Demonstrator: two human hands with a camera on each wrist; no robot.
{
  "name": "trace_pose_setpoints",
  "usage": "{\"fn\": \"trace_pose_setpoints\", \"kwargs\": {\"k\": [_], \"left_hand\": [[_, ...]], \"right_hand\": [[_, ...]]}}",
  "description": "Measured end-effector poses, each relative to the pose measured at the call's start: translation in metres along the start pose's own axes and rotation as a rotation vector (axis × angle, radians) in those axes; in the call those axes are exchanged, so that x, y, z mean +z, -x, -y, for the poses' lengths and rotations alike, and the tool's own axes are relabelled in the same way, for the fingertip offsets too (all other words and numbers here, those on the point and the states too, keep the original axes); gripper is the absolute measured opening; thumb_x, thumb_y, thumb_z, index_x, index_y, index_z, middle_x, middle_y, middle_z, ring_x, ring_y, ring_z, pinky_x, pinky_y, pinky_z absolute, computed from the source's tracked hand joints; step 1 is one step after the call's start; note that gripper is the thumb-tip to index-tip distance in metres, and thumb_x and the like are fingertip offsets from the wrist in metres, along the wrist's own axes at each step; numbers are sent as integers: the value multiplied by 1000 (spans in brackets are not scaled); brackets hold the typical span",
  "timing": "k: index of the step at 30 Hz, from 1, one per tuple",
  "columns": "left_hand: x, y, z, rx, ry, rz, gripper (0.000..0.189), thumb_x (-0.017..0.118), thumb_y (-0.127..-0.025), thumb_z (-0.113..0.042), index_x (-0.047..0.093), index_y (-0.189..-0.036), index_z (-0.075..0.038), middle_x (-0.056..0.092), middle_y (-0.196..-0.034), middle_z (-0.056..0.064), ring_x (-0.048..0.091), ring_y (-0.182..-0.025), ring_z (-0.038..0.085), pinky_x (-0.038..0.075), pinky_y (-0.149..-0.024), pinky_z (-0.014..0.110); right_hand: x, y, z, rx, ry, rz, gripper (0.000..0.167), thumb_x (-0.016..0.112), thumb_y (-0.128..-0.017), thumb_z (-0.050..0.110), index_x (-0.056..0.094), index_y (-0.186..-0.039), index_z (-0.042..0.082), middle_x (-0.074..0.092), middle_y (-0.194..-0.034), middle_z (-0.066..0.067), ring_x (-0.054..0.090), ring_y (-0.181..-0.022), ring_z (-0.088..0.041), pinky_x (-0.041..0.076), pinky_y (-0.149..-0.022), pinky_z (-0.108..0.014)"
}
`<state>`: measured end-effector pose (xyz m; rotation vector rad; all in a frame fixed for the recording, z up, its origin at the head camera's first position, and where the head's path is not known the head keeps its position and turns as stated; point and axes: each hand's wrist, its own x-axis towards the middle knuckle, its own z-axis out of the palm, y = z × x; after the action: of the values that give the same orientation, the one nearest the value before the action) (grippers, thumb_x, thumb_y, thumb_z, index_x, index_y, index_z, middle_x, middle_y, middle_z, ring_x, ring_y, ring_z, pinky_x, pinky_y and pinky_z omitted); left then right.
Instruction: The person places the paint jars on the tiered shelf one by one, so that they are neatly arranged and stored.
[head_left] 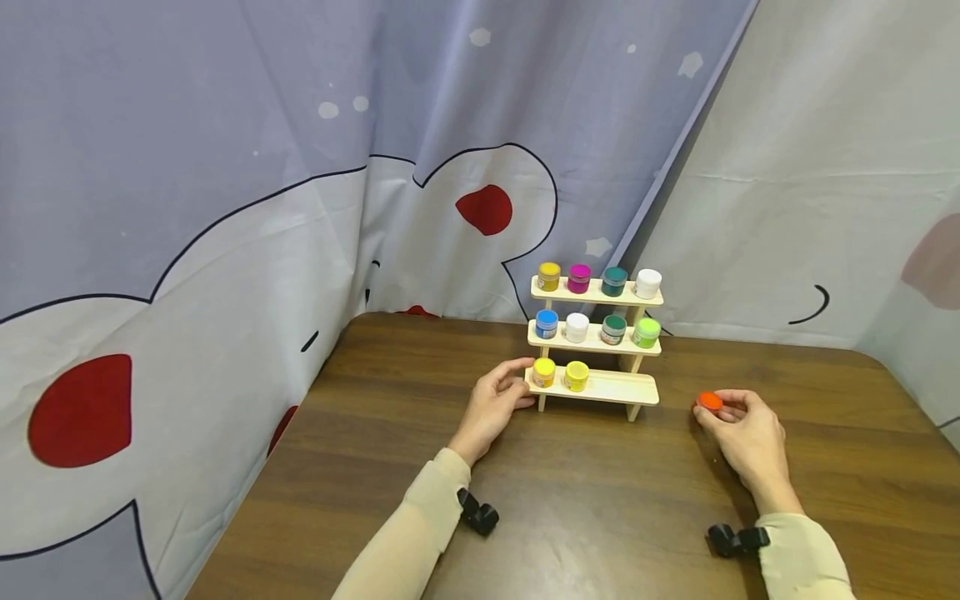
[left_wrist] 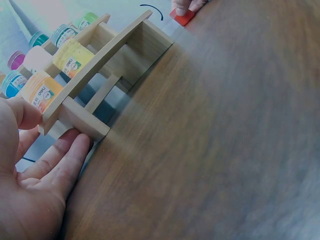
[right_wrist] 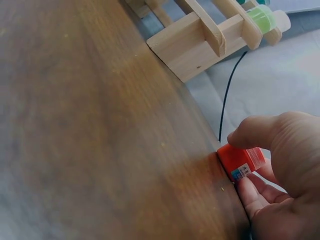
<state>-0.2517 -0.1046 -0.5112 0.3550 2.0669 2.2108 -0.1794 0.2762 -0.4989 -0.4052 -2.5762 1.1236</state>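
A three-tier wooden display stand [head_left: 621,387] carries small paint jars with coloured lids. My left hand [head_left: 490,408] grips the left end of its bottom step; in the left wrist view the thumb lies at the step's edge by an orange-yellow jar [left_wrist: 41,92], with fingers beneath. Beside that jar stands a yellow jar [head_left: 576,377], and the right half of this step is bare. To the right of the stand, my right hand [head_left: 752,437] pinches a red-orange paint jar [right_wrist: 235,159] between thumb and fingers, right at the tabletop.
The middle step holds a blue jar [head_left: 547,323], a white jar, a dark green jar and a light green jar [head_left: 647,333]. On top are yellow, magenta [head_left: 579,278], teal and white jars. Patterned curtains [head_left: 450,275] hang behind the brown wooden table [head_left: 570,500].
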Motion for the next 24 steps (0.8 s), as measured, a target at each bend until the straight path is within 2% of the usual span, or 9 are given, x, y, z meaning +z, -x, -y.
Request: {"fn": "trace_pose_setpoints", "kwargs": {"k": [11, 17, 24], "left_hand": [[-1, -1, 0, -2, 2, 2, 47, 58, -107, 2, 65, -153, -6, 76, -125, 22, 75, -114, 23, 67, -104, 44], [-1, 0, -1, -1, -6, -3, 45, 58, -107, 2, 68, -150, -8, 77, -123, 21, 76, -113, 24, 67, -103, 44], [2, 0, 0, -1, 5, -6, 45, 58, -107, 3, 69, -149, -9, 77, -124, 20, 76, -113, 23, 67, -104, 45]], "right_hand": [[2, -3, -1, 6, -5, -5, 59, 86, -99, 35, 64, -138, -3, 74, -130, -29, 52, -85, 19, 44, -75, -1], [3, -3, -2, 22, 0, -2, 56, 86, -99, 34, 64, -135, -3, 75, -128, -29, 50, -81, 22, 44, -74, -3], [2, -4, -2, 2, -41, -29, 53, 87, -99, 28, 66, -136, -4, 76, -127, -30, 53, -79, 22, 46, -72, 0]]}}
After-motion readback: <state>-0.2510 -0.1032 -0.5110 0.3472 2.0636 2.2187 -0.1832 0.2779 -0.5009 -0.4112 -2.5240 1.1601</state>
